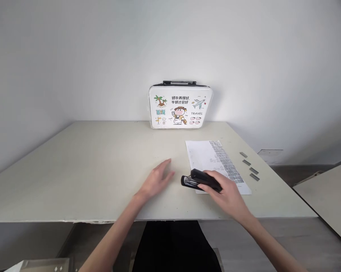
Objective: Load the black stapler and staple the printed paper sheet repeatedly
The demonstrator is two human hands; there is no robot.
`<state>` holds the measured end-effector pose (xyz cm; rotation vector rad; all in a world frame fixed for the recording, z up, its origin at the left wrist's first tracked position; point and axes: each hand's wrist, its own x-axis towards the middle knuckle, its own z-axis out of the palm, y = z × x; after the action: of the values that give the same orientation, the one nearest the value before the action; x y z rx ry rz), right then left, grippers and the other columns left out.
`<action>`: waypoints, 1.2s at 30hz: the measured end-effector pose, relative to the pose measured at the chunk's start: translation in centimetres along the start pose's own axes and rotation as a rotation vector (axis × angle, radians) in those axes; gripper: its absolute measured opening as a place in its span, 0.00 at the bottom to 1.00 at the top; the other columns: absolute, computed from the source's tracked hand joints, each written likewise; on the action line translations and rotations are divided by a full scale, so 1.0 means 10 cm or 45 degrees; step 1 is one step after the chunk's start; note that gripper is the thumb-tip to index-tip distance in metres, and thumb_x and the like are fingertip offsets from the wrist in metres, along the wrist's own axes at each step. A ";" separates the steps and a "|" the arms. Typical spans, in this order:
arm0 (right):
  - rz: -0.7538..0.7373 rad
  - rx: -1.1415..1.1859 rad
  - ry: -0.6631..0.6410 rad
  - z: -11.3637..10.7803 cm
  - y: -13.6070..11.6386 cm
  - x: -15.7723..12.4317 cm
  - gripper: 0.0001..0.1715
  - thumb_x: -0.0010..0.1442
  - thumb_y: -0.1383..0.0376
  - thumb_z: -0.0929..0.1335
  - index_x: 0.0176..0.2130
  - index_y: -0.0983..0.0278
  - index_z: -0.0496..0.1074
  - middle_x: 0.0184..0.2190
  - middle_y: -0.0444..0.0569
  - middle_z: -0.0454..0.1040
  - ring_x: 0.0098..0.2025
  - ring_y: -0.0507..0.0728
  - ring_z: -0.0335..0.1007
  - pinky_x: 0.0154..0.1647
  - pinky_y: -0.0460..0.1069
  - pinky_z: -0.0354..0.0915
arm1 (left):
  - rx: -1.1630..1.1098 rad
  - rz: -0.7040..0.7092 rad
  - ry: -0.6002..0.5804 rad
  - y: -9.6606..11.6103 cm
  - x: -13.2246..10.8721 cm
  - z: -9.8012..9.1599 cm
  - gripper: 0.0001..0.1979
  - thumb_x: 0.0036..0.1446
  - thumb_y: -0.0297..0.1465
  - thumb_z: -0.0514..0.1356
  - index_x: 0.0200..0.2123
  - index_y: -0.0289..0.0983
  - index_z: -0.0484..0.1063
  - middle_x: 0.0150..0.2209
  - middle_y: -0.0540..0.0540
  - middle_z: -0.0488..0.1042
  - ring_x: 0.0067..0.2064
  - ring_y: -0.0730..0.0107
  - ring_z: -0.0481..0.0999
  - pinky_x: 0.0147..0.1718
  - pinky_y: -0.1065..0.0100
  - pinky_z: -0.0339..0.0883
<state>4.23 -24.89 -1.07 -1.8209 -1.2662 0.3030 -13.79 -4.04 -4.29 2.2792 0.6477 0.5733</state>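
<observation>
My right hand (227, 192) is wrapped round a black stapler (205, 180), whose jaw end points left. The stapler is over the lower left part of a printed sheet of paper (204, 155) and hides some of it. My left hand (156, 179) is left of the stapler, at the tabletop, fingers apart and holding nothing. Several small grey staple strips (246, 162) lie in a slanting row to the right of the paper.
A white case (180, 107) with cartoon prints and a black handle stands at the table's back edge against the wall. The pale table (88, 166) has its front edge just before my forearms. Another light surface (329, 192) is at the far right.
</observation>
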 end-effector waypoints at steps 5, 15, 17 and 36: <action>-0.106 0.130 -0.186 0.44 -0.12 0.26 0.15 0.68 0.54 0.71 0.52 0.55 0.74 0.50 0.48 0.80 0.50 0.62 0.78 0.42 0.53 0.75 | -0.306 -0.159 0.218 -0.14 -0.43 -0.37 0.21 0.71 0.46 0.55 0.60 0.44 0.70 0.61 0.43 0.77 0.66 0.56 0.72 0.65 0.54 0.66; -0.202 0.154 -0.250 0.84 -0.26 0.38 0.17 0.69 0.53 0.70 0.55 0.54 0.74 0.52 0.50 0.78 0.54 0.62 0.76 0.49 0.55 0.74 | -0.462 -0.240 0.411 -0.07 -0.63 -0.35 0.19 0.70 0.46 0.57 0.55 0.42 0.72 0.56 0.41 0.80 0.62 0.55 0.76 0.64 0.52 0.67; -0.163 0.204 -0.192 0.83 -0.24 0.34 0.18 0.73 0.51 0.66 0.56 0.54 0.73 0.55 0.50 0.78 0.57 0.62 0.75 0.54 0.57 0.73 | -0.468 -0.245 0.425 -0.08 -0.64 -0.35 0.19 0.69 0.46 0.58 0.55 0.42 0.72 0.56 0.41 0.80 0.62 0.55 0.76 0.63 0.52 0.67; 0.003 0.264 0.089 0.92 -0.08 0.19 0.25 0.77 0.48 0.54 0.53 0.58 0.71 0.52 0.54 0.80 0.53 0.61 0.78 0.55 0.58 0.72 | -0.507 -0.467 0.876 0.06 -0.74 -0.40 0.22 0.72 0.51 0.52 0.52 0.43 0.74 0.59 0.43 0.75 0.61 0.54 0.73 0.62 0.53 0.63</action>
<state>-1.16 -18.51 -5.33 -1.6430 -1.1405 0.3557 -21.65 -6.82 -2.76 1.5178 1.1291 1.1915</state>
